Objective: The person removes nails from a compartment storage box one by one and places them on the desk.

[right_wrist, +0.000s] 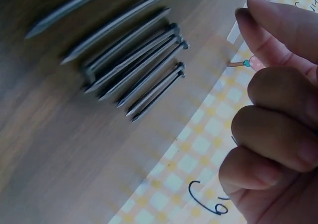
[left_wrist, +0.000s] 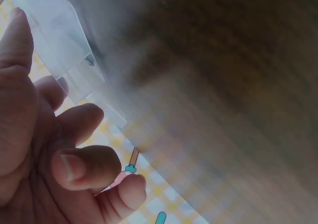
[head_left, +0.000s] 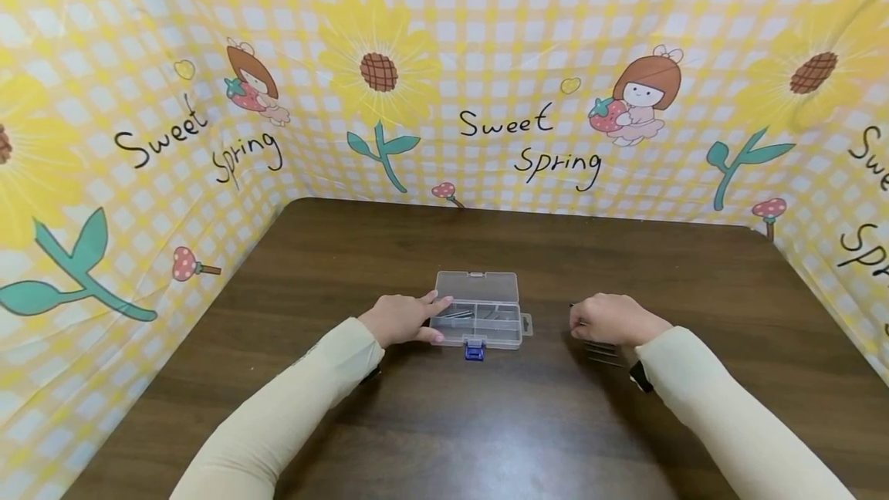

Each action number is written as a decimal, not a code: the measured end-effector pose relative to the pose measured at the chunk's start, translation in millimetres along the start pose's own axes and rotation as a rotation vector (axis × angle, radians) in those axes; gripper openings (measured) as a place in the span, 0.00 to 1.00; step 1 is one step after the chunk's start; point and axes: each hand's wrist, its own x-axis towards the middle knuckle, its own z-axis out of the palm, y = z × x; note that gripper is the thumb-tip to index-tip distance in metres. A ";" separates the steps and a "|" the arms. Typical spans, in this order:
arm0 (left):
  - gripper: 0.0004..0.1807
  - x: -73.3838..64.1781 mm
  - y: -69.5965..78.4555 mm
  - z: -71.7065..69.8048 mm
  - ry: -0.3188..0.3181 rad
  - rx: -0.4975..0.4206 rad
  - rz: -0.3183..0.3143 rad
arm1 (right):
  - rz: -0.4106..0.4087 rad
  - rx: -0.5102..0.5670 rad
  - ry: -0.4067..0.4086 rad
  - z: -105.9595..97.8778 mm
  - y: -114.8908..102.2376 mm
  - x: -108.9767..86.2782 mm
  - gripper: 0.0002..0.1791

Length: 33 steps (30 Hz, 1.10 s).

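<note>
A clear plastic storage box (head_left: 498, 336) with dividers and a blue latch (head_left: 474, 351) lies with its lid (head_left: 478, 286) up. Several nails (head_left: 456, 314) are in its left compartment. My left hand (head_left: 399, 319) holds the left end of the box between thumb and forefinger, its other fingers loosely bent in the left wrist view. To the right of the box, my right hand (head_left: 611, 318) has its fingers curled and pinches what looks like a nail (head_left: 572, 305), mostly hidden. Under that hand several loose nails (right_wrist: 144, 55) of differing lengths lie in a row.
The brown wooden table (head_left: 444, 423) is bordered at the back and sides by a yellow checked cloth (head_left: 479, 45) printed with flowers and lettering. A hanging tab (head_left: 527, 324) sticks out from the box's right end.
</note>
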 end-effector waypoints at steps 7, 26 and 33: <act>0.41 -0.1 -0.6 2.2 0.029 0.003 0.010 | -0.047 -0.015 0.026 0.3 -8.3 15.3 0.07; 0.41 -2.3 2.1 -1.3 0.019 0.033 -0.007 | -0.105 -0.048 0.048 -8.9 -44.1 61.7 0.06; 0.41 -4.0 3.2 -1.9 0.029 0.036 0.001 | -0.105 -0.074 0.035 -8.3 -54.6 74.8 0.07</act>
